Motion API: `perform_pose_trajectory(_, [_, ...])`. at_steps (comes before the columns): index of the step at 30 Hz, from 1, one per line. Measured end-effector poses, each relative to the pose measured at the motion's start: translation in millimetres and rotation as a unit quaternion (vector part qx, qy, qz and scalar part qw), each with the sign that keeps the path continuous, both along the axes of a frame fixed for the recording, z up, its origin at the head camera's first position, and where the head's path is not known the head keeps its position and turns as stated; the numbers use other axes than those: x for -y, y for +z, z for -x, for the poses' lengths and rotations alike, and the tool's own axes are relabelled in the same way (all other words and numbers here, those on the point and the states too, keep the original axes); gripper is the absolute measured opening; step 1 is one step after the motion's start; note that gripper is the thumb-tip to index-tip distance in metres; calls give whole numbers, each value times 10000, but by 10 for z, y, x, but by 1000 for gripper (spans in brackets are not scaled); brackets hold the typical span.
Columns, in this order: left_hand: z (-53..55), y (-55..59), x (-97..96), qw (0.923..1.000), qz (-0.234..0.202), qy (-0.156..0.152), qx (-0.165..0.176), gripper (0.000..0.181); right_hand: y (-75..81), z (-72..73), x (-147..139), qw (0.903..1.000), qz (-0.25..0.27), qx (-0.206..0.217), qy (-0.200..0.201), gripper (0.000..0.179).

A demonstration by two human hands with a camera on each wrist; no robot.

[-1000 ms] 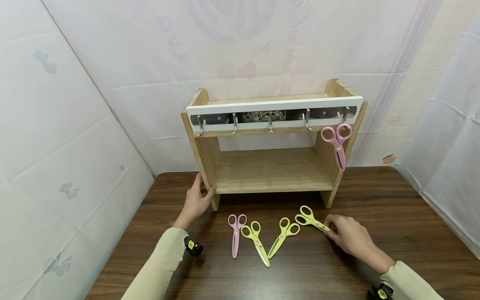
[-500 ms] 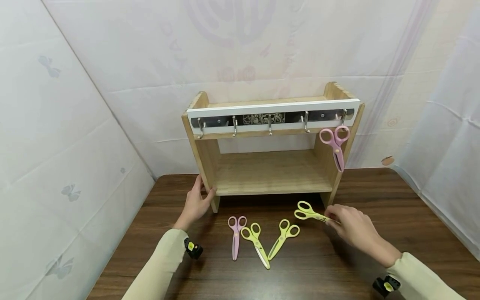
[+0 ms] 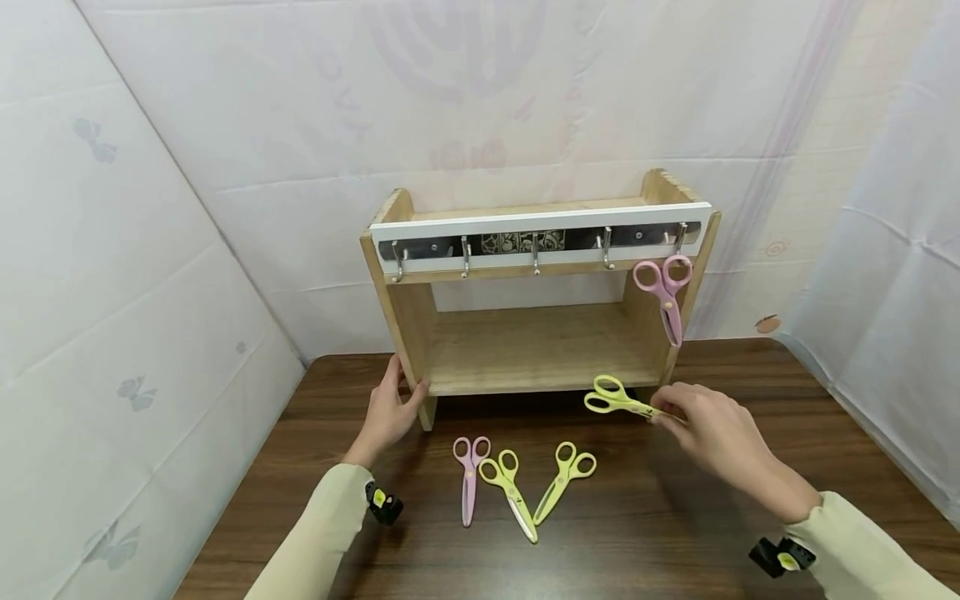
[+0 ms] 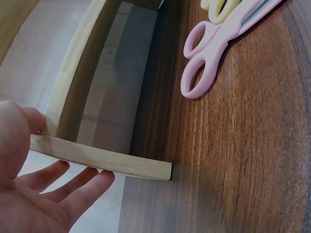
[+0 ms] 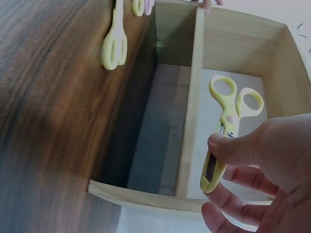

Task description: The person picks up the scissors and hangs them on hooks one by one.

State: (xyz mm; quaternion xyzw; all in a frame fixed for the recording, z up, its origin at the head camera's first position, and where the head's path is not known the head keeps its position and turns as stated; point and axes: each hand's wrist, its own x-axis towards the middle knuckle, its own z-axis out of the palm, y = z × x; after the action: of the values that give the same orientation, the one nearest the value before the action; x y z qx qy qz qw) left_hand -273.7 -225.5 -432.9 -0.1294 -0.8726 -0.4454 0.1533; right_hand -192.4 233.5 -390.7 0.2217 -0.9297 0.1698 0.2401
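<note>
My right hand (image 3: pixel 720 433) pinches a pair of yellow scissors (image 5: pixel 228 109) by the blade end, thumb on one side and fingers on the other. The handle loops point left in the head view, just before the shelf's lower board. With thumb and fingers on either side, my left hand (image 3: pixel 386 417) grips the left side panel (image 4: pixel 107 158) of the wooden shelf (image 3: pixel 540 350). Pink scissors (image 3: pixel 666 302) hang by a loop from the rightmost hook. On the table lie another pink pair of scissors (image 3: pixel 468 479) and two yellow pairs, one left (image 3: pixel 512 493) and one right (image 3: pixel 564 482).
A white rail (image 3: pixel 450 221) across the shelf's upper front carries several metal hooks (image 3: pixel 536 254). The shelf stands toward the back of the dark wooden table (image 3: pixel 615 542). Patterned white cloth (image 3: pixel 285 108) covers the walls behind and beside it.
My right hand has raised the yellow scissors from the table and moved them up toward the shelf. My left hand keeps its place on the side panel.
</note>
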Motion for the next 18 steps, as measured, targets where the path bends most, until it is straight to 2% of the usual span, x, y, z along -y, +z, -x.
perform_pose_trajectory(10, [4, -16, 6, 10000, -14, 22, 32, 62, 168, -16, 13, 9977, 215, -633, 137, 25])
perform_pose_trajectory(18, [9, -12, 14, 10000, -11, 22, -6, 61, 416, 17, 24, 9919, 451, -1130, 353, 27])
